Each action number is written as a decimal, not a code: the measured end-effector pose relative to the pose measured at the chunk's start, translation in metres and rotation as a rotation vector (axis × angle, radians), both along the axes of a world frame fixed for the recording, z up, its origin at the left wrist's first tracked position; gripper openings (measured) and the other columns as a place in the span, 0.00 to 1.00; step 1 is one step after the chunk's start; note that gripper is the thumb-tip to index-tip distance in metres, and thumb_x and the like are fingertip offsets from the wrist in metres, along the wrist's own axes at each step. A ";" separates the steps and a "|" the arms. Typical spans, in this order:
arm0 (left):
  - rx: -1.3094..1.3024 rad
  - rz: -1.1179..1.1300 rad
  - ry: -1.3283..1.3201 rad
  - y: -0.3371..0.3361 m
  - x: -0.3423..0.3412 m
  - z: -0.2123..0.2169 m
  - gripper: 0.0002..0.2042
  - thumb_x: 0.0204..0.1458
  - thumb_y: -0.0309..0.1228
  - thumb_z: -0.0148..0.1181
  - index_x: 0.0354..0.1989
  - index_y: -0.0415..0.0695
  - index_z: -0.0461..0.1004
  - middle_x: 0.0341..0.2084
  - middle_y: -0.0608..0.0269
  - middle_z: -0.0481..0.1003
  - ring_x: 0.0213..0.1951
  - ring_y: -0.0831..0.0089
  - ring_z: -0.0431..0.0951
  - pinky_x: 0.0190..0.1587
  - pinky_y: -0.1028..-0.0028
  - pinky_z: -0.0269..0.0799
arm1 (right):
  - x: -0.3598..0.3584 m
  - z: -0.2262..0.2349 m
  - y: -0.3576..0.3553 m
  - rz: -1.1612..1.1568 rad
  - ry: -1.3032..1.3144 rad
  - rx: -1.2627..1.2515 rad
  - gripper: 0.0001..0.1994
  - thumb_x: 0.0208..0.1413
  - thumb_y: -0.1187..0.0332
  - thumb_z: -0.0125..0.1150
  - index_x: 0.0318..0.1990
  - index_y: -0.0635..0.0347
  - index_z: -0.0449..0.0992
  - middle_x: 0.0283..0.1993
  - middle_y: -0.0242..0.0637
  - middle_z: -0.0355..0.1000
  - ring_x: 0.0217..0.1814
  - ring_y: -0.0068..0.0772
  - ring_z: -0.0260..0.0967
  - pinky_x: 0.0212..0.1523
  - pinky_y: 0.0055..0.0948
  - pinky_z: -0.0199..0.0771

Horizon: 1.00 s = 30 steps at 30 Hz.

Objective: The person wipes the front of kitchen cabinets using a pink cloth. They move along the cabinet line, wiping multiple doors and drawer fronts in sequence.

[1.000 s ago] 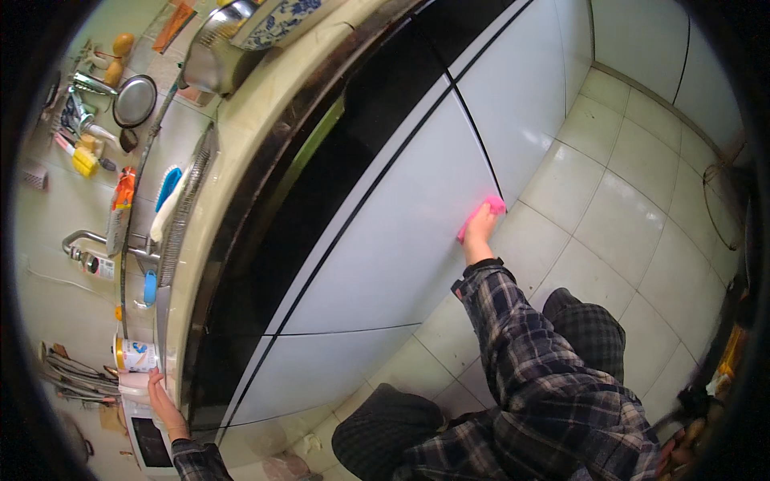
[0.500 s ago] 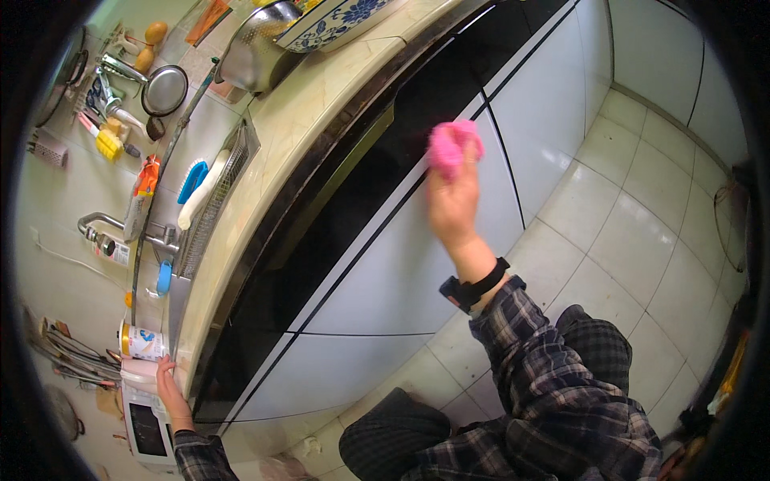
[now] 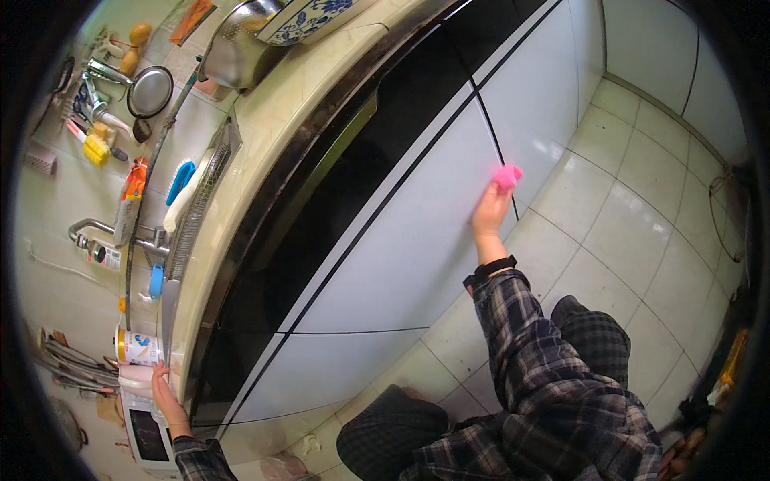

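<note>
In my right hand [image 3: 489, 214] is a bunched pink cloth [image 3: 508, 176], its fingers closed round it. The cloth presses on the white cabinet door [image 3: 401, 240], near the dark gap beside the neighbouring door and toward the bottom edge. A dark band sits on my right wrist. Far to the left, my left hand [image 3: 169, 403] lies with fingers stretched out on the edge of the pale countertop [image 3: 277, 120], next to a pink container [image 3: 136, 375] and a white tin [image 3: 138, 346].
Black panels [image 3: 321, 216] run between countertop and doors. On the counter are a steel colander [image 3: 233, 60], a blue-patterned bowl [image 3: 309, 20], and a sink with a faucet [image 3: 152, 240]. A white microwave [image 3: 148, 437] stands near my left hand. Pale floor tiles [image 3: 618, 224] lie right.
My right hand has moved the pink cloth down and right, from the top of the cabinet door to its lower part. My left hand stays on the counter edge. The view has shifted slightly.
</note>
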<state>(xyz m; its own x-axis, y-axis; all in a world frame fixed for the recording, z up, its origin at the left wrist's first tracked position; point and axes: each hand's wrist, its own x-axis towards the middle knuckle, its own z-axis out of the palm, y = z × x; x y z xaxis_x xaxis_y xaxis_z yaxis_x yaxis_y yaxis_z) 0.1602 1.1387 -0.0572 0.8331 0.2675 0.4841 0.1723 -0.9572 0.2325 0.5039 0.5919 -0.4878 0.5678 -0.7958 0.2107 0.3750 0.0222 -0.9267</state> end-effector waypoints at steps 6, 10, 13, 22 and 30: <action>0.052 0.051 0.018 0.000 0.001 0.001 0.13 0.63 0.30 0.37 0.39 0.39 0.71 0.57 0.46 0.68 0.65 0.54 0.60 0.68 0.62 0.47 | 0.015 -0.062 0.006 -0.011 0.235 0.386 0.24 0.67 0.60 0.37 0.63 0.70 0.59 0.68 0.52 0.55 0.72 0.50 0.49 0.70 0.39 0.47; 0.028 0.046 0.020 -0.002 0.002 0.001 0.14 0.63 0.31 0.37 0.38 0.39 0.71 0.57 0.47 0.69 0.65 0.55 0.60 0.68 0.63 0.48 | 0.007 0.029 -0.004 -0.025 -0.010 0.102 0.24 0.66 0.65 0.39 0.65 0.69 0.57 0.68 0.52 0.55 0.73 0.50 0.48 0.71 0.38 0.44; 0.053 0.042 0.049 -0.002 0.001 0.002 0.15 0.63 0.32 0.36 0.39 0.39 0.71 0.57 0.46 0.69 0.65 0.54 0.61 0.68 0.62 0.48 | 0.004 0.111 -0.011 0.013 -0.328 -0.146 0.23 0.65 0.67 0.44 0.66 0.66 0.59 0.70 0.52 0.54 0.74 0.50 0.46 0.73 0.42 0.38; 0.090 0.006 0.071 0.010 -0.002 0.002 0.18 0.65 0.38 0.35 0.40 0.39 0.71 0.58 0.45 0.68 0.64 0.54 0.61 0.68 0.62 0.47 | 0.008 0.071 -0.003 0.039 -0.218 -0.092 0.23 0.67 0.62 0.44 0.65 0.66 0.58 0.70 0.53 0.52 0.73 0.53 0.47 0.71 0.40 0.45; 0.084 0.016 0.087 0.013 -0.002 0.006 0.20 0.64 0.39 0.34 0.40 0.39 0.72 0.58 0.44 0.67 0.64 0.54 0.61 0.67 0.62 0.47 | -0.033 -0.139 0.050 0.254 0.256 1.028 0.25 0.69 0.53 0.35 0.64 0.62 0.58 0.62 0.41 0.61 0.61 0.38 0.61 0.60 0.38 0.63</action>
<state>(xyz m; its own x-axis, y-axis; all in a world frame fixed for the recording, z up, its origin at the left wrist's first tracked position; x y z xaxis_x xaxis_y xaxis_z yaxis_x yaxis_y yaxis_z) 0.1580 1.1522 -0.0514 0.8687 0.2426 0.4319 0.2038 -0.9697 0.1348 0.4712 0.6417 -0.6271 0.6730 -0.3770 -0.6364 0.0486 0.8810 -0.4705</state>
